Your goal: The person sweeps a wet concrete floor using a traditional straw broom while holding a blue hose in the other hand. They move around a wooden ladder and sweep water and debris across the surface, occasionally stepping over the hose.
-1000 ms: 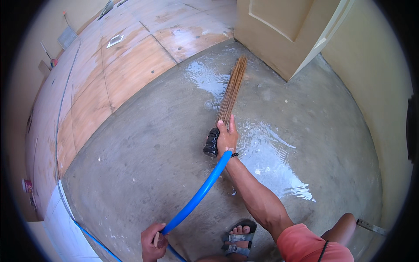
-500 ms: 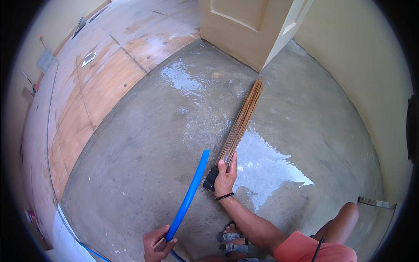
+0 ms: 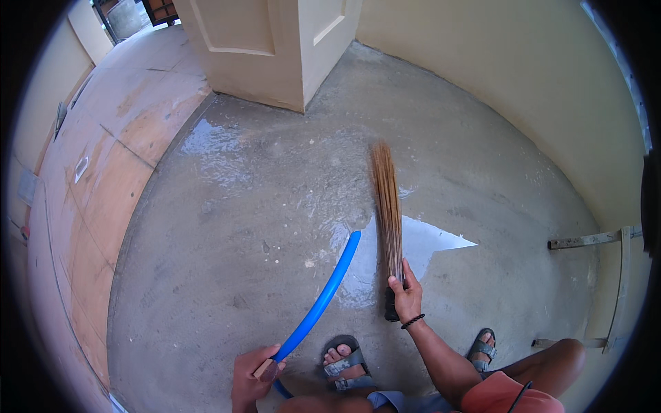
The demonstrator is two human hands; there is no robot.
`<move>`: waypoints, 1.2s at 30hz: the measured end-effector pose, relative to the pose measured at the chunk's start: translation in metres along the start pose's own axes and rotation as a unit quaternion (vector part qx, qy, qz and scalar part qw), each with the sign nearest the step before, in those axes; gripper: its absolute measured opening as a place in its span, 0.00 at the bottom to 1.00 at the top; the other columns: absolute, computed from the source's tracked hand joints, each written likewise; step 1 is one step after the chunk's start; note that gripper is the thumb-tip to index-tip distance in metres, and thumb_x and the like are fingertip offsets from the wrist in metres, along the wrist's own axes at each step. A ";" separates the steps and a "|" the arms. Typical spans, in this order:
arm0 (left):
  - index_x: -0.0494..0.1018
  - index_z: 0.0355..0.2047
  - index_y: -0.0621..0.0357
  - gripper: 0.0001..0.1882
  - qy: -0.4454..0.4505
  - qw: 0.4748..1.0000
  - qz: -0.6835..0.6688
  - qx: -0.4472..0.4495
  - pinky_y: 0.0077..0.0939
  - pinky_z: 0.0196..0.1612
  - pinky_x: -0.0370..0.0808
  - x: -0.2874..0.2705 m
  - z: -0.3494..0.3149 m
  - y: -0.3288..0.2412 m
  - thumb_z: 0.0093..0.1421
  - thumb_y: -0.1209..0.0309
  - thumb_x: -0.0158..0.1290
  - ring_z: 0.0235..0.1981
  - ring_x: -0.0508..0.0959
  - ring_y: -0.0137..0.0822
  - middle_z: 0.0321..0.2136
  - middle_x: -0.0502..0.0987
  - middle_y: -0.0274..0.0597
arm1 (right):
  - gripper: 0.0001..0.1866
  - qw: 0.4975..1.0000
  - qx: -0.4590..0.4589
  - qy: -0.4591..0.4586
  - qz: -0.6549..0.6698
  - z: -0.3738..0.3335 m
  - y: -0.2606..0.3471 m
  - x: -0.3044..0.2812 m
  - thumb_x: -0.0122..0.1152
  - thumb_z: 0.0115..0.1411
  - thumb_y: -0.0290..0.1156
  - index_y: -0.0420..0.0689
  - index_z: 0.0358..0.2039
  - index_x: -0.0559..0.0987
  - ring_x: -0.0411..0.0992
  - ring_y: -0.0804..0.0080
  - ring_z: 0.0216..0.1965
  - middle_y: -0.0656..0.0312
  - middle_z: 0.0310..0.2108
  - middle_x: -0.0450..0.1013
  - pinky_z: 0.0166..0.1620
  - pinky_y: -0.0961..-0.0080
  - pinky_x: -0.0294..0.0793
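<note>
My right hand [image 3: 407, 300] is closed round the lower end of a stick broom [image 3: 390, 206], a bundle of thin brown sticks with a black grip. Its bristle tips, slightly blurred, point away from me over the wet concrete floor [image 3: 206, 275]. At the lower left, my left hand [image 3: 253, 375] grips a blue hose [image 3: 318, 303], whose end arches up and to the right near the broom. Against those fingers shows a small brown, wood-like piece [image 3: 264, 369]; its kind is unclear. Water [image 3: 430, 242] lies in shiny patches around the broom.
A cream panelled pillar or wall corner [image 3: 303, 62] stands ahead. On the left runs an orange-brown tiled strip [image 3: 131, 172]. A metal frame [image 3: 585, 241] leans by the right wall [image 3: 482, 48]. My sandalled feet [image 3: 346, 361] are close below.
The view has shifted right and up. The broom has swung from slanting right to nearly upright in the picture, its tips now farther left of my hand. Both hands keep their holds.
</note>
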State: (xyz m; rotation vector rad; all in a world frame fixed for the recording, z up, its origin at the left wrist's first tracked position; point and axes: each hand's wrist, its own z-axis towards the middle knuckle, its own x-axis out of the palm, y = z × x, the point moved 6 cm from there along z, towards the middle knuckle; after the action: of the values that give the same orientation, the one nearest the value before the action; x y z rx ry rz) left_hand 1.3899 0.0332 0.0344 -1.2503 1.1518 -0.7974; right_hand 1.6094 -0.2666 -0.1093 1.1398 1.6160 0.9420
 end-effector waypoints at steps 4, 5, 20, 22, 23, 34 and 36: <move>0.75 0.47 0.61 0.20 0.091 0.996 0.001 -0.024 0.26 0.34 0.75 0.028 0.026 -0.008 0.51 0.83 0.61 0.31 0.79 0.32 0.30 0.80 0.46 | 0.35 0.992 -0.070 -0.108 -0.013 -0.016 0.021 -0.037 0.57 0.65 0.36 0.30 0.66 0.58 0.64 0.62 0.63 0.41 0.63 0.64 0.62 0.71 0.63; 0.75 0.46 0.62 0.20 0.100 0.995 -0.008 -0.017 0.26 0.34 0.74 0.033 0.033 -0.012 0.51 0.83 0.61 0.30 0.79 0.32 0.29 0.80 0.46 | 0.35 0.994 -0.069 -0.069 -0.055 -0.026 0.021 -0.038 0.57 0.65 0.35 0.32 0.67 0.58 0.66 0.62 0.61 0.41 0.62 0.65 0.60 0.70 0.65; 0.77 0.44 0.67 0.20 0.213 0.974 0.051 -0.061 0.26 0.40 0.75 0.109 0.082 -0.026 0.48 0.88 0.60 0.35 0.80 0.34 0.34 0.80 0.49 | 0.33 0.901 -0.049 -0.065 -0.427 -0.051 -0.052 -0.272 0.57 0.63 0.42 0.58 0.68 0.61 0.74 0.45 0.32 0.45 0.33 0.72 0.38 0.53 0.75; 0.77 0.44 0.68 0.19 0.236 0.968 0.026 -0.079 0.26 0.40 0.75 0.128 0.093 -0.017 0.49 0.87 0.59 0.35 0.80 0.33 0.34 0.80 0.49 | 0.34 0.899 -0.042 -0.159 -0.405 -0.042 -0.056 -0.332 0.55 0.64 0.39 0.49 0.69 0.59 0.77 0.48 0.34 0.42 0.35 0.75 0.42 0.58 0.75; 0.76 0.45 0.68 0.20 0.254 0.963 0.029 -0.083 0.26 0.40 0.75 0.137 0.097 -0.017 0.50 0.87 0.59 0.36 0.80 0.32 0.34 0.80 0.49 | 0.34 0.904 -0.057 -0.198 -0.374 -0.039 -0.052 -0.354 0.54 0.64 0.37 0.46 0.69 0.58 0.77 0.49 0.35 0.41 0.35 0.76 0.43 0.59 0.75; 0.65 0.50 0.65 0.27 0.222 0.963 0.083 -0.132 0.23 0.38 0.74 0.182 0.116 -0.041 0.48 0.85 0.55 0.36 0.76 0.26 0.33 0.76 0.38 | 0.35 0.825 0.006 0.172 -0.539 -0.130 0.081 -0.447 0.56 0.65 0.39 0.55 0.70 0.55 0.74 0.51 0.29 0.49 0.31 0.71 0.35 0.55 0.75; 0.63 0.60 0.61 0.34 0.259 0.933 0.208 -0.140 0.32 0.57 0.65 0.185 0.115 -0.047 0.52 0.80 0.59 0.51 0.72 0.34 0.46 0.74 0.46 | 0.35 0.823 -0.032 0.210 -0.527 -0.148 0.062 -0.455 0.56 0.65 0.42 0.60 0.70 0.55 0.74 0.53 0.28 0.52 0.31 0.69 0.32 0.57 0.75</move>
State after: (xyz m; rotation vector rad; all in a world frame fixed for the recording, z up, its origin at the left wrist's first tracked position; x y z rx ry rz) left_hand 1.5560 -0.1146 0.0324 -0.9839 1.9425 -0.6680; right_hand 1.5539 -0.6961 0.1033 -0.1473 2.1389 0.4732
